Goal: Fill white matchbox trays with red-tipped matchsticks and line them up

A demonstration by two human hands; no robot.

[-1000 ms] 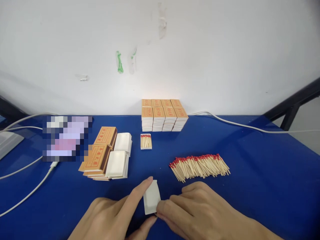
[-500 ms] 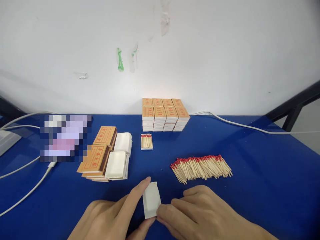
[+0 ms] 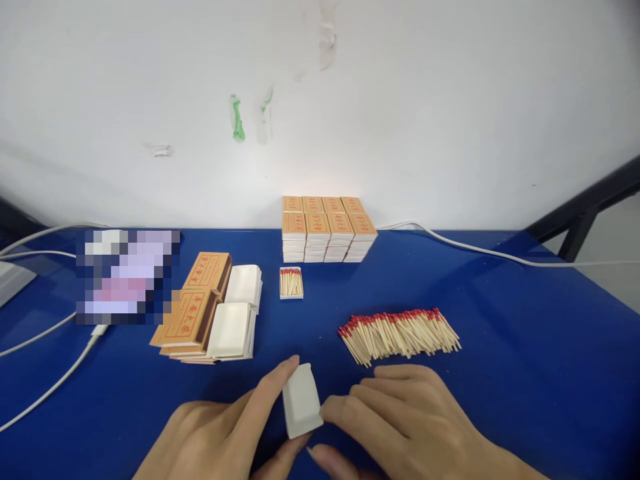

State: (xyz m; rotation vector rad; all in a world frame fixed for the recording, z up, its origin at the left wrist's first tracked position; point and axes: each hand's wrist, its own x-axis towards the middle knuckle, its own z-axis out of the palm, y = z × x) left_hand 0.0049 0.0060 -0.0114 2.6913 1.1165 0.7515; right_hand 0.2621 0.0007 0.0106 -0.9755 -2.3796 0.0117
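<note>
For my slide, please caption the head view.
Left hand and right hand hold a white tray near loose matches.

White tray (image 3: 301, 401); red-tipped pale matches (image 3: 400, 332); blue table (image 3: 525, 347); orange boxes (image 3: 326, 225), red print.

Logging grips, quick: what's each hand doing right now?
Left hand: closed on the small white cardboard tray, between forefinger and thumb.
Right hand: fingers touch the tray's right edge; grip cannot be told.
</note>
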